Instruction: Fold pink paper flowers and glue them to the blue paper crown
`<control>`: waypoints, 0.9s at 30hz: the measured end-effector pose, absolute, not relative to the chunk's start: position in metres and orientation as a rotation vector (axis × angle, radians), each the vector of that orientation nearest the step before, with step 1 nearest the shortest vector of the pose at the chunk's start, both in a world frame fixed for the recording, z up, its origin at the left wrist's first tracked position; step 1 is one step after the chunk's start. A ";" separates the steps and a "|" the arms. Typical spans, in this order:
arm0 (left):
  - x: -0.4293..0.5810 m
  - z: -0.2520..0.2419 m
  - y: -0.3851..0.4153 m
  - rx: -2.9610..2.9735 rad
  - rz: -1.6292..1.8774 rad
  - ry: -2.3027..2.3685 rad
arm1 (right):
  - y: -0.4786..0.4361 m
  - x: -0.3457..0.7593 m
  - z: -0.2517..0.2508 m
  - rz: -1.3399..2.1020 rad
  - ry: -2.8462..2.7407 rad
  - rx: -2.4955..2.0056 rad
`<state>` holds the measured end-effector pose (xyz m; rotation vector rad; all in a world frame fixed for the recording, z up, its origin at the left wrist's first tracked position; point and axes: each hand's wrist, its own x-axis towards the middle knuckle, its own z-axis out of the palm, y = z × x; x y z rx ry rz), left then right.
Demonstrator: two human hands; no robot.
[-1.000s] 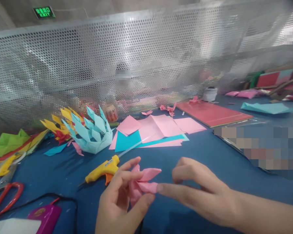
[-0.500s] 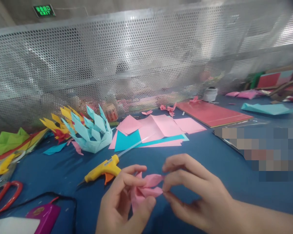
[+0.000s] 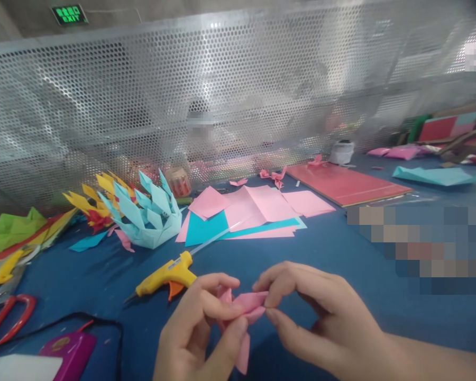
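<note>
Low over the blue table, my left hand (image 3: 206, 328) is closed around a folded pink paper piece (image 3: 250, 302) with several pointed petals, pinched between thumb and fingers. My right hand (image 3: 313, 312) pinches the tip of one petal from the right, thumb and forefinger meeting on it. One petal hangs down below my left thumb. Just beyond my left hand lies a yellow glue gun (image 3: 166, 275) with an orange trigger and a clear glue stick poking out its back. Part of the pink piece is hidden behind my fingers.
Pink and blue paper sheets (image 3: 254, 209) lie farther back, beside a light-blue folded paper crown (image 3: 148, 217). At left are red-handled scissors (image 3: 27, 304) and a purple object (image 3: 77, 349). A red board (image 3: 349, 182) lies back right, before a perforated metal screen (image 3: 238, 90).
The pink paper piece has been turned, so one petal now points down. My right hand's fingers have closed in on a petal tip.
</note>
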<state>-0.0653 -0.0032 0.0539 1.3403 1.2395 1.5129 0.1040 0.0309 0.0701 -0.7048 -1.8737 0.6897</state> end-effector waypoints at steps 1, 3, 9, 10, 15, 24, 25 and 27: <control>-0.065 0.054 -0.003 1.347 1.513 1.245 | 0.031 0.104 0.069 0.691 -1.873 -0.706; -0.065 0.054 -0.003 1.370 1.515 1.248 | 0.030 0.105 0.068 0.704 -1.868 -0.712; -0.065 0.053 -0.002 1.436 1.482 1.237 | 0.030 0.105 0.066 0.752 -1.842 -0.720; -0.065 0.053 -0.002 1.434 1.472 1.252 | 0.030 0.104 0.066 0.749 -1.838 -0.726; -0.065 0.054 -0.001 1.456 1.487 1.293 | 0.029 0.102 0.064 0.767 -1.817 -0.740; -0.067 0.057 0.000 1.480 1.471 1.335 | 0.027 0.107 0.056 0.604 -1.871 -0.754; -0.067 0.057 0.000 1.466 1.465 1.346 | 0.027 0.107 0.056 0.596 -1.880 -0.757; -0.067 0.057 0.000 1.456 1.454 1.352 | 0.026 0.106 0.057 0.598 -1.890 -0.748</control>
